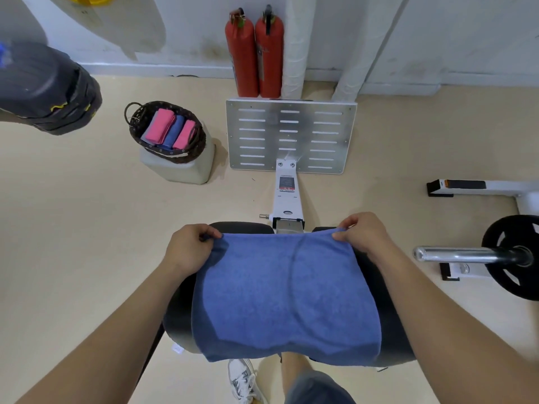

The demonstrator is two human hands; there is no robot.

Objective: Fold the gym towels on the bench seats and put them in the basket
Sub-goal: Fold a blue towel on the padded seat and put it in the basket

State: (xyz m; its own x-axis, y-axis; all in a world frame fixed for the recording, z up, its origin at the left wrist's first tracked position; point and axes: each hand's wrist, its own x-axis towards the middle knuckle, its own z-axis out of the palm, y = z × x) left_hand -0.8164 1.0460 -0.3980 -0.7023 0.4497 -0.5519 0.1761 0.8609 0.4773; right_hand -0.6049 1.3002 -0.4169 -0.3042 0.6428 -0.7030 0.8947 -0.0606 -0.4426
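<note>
- Blue towel [285, 293] lies draped over the bench seat [178, 313], its far edge raised; I cannot tell how many layers it has.
- My left hand [189, 252] pinches the far left corner with thumb against fingers; my right hand [364, 237] pinches the far right corner the same way.
- Basket [196, 144], well apart on the floor ahead and to the left, already holds folded towels [163, 129]: pink, blue, grey.
- Judgement: mostly done. Still left for this towel: its folds and its transfer to the basket. No other loose towel in view.
</note>
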